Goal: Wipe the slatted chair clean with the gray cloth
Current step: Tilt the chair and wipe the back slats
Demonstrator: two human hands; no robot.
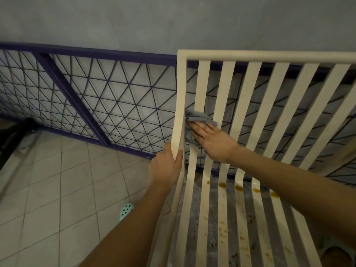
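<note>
A cream slatted chair (250, 89) fills the right half of the view, its backrest rising toward the wall and its seat slats running down to the bottom edge. Brown stains spot the seat slats near the bend and lower down. My left hand (166, 166) grips the chair's left frame rail, fingers curled round it. My right hand (212, 140) lies flat with straight fingers on the gray cloth (196, 118), pressing it against the leftmost backrest slats beside the frame rail. Part of the cloth is hidden under my fingers.
A purple metal frame with triangular wire mesh (107, 105) leans along the gray wall behind the chair. Pale floor tiles (57, 189) spread to the left. A mint perforated shoe (125, 210) shows beside my left forearm. Something dark (11, 135) lies at the far left.
</note>
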